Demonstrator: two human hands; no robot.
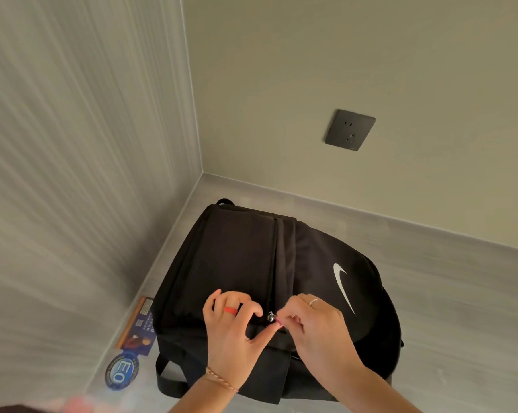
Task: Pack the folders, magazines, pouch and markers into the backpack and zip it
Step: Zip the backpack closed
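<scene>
Backpack: the black backpack [242, 263] is lying on the pale grey floor [445, 293], pushed into the corner where the two walls meet, its white swoosh logo [342, 286] facing up on the right-hand panel.

Zipper: a small silver zipper pull [271, 317] is sitting on the near part of the bag, between the two hands.

Right hand: the right hand [317, 326], wearing a thin ring, is pinching the zipper pull between thumb and forefinger, the other fingers curling in beside them.

Left hand: the left hand [233, 326], with an orange ring and a thin cord bracelet at the wrist, is resting on the bag just left of the zipper, thumb and fingertips pinching the black fabric beside the pull.

Strap: a black strap [169, 380] is looping out from the bag's near left corner onto the floor.

Beside the bag: a printed booklet [138, 326] is lying along the left wall, partly tucked under the bag's edge, and a round blue badge [121, 371] is lying just in front of it.

Wall: a dark socket plate [350, 130] is sitting on the far wall, well above the bag.
</scene>
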